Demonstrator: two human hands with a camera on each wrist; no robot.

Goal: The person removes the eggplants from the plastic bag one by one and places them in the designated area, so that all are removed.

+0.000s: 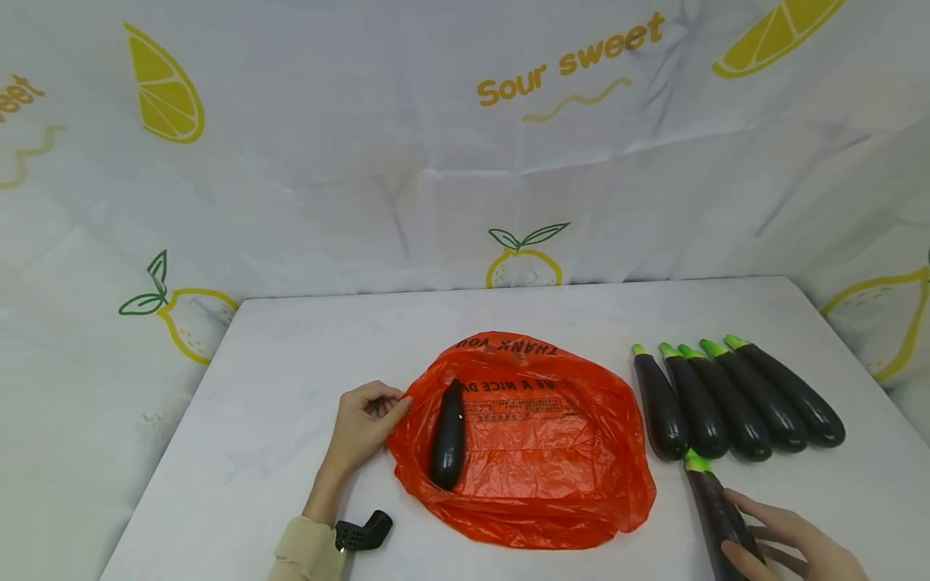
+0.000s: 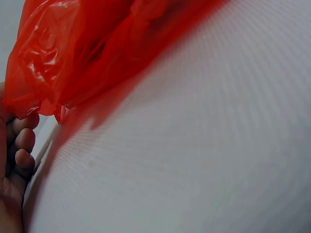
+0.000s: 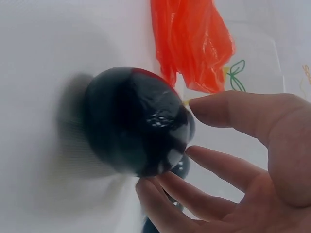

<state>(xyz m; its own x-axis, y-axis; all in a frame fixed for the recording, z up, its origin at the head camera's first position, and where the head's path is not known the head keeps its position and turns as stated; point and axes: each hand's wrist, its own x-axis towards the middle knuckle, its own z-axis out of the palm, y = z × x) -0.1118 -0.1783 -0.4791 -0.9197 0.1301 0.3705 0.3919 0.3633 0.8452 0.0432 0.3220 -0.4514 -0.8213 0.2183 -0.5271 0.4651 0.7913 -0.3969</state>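
Note:
An open red plastic bag (image 1: 538, 460) lies spread on the table, with one dark eggplant (image 1: 448, 440) inside at its left. My left hand (image 1: 366, 424) pinches the bag's left rim; in the left wrist view, its fingers (image 2: 25, 141) curl beneath the red plastic. At the front right, my right hand (image 1: 792, 541) holds another eggplant (image 1: 715, 508) with the thumb on one side and the fingers on the other. The right wrist view shows this eggplant's rounded end (image 3: 136, 121) close up, between thumb and fingers. Its green stem end points away from me, towards the row behind.
Several eggplants (image 1: 734, 403) lie side by side right of the bag, green ends pointing away. A black device (image 1: 363, 532) sits at my left wrist. The white table (image 1: 291, 355) ends at a hanging lemon-print cloth (image 1: 327, 161) behind.

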